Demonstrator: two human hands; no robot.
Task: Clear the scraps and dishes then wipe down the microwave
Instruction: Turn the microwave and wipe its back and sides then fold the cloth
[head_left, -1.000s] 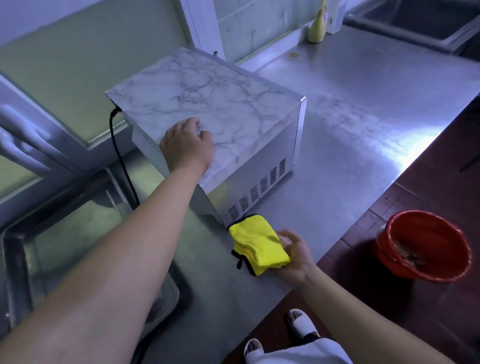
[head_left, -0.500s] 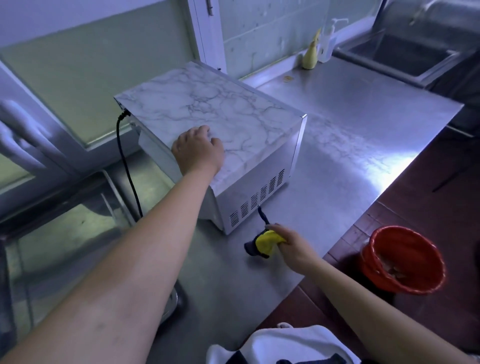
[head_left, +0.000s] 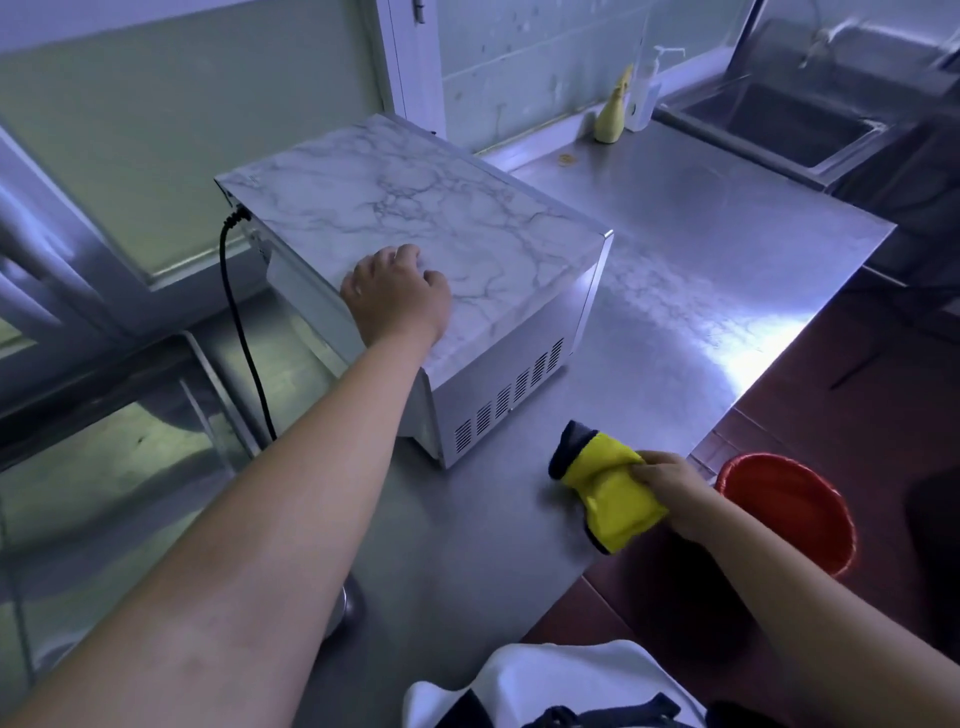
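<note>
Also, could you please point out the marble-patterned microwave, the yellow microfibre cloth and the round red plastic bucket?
marble-patterned microwave (head_left: 415, 208): head view, bare top panel.
yellow microfibre cloth (head_left: 610, 488): head view, yellow folded middle.
round red plastic bucket (head_left: 795, 514): head view, inner wall.

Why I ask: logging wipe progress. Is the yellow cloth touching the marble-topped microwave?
No, the right hand holds the yellow cloth apart from the marble-topped microwave.
</note>
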